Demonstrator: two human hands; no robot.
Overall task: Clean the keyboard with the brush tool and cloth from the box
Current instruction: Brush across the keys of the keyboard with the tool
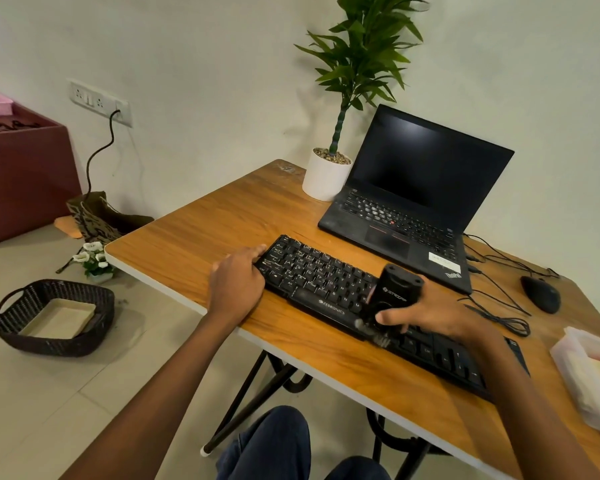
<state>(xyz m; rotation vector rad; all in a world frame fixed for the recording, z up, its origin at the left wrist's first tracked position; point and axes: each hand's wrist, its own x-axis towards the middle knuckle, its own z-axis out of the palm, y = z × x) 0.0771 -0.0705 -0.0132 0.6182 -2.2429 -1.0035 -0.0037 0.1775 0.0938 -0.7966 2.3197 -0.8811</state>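
A black keyboard [319, 275] lies slanted on the wooden table [222, 216]. My left hand [238, 282] rests against its left end, fingers laid along the edge. My right hand [430, 311] grips a black brush tool [394, 294] upright over the keyboard's middle, its blurred bristles touching the keys near the front edge. A translucent plastic box [589, 368] with pale contents sits at the table's right edge; I cannot make out a cloth in it.
An open black laptop [413, 188] and a potted plant [326, 174] stand behind the keyboard. A black mouse [541, 294] and loose cables [499, 306] lie to the right. On the floor sit a dark woven basket [52, 317] and a maroon box [21, 174].
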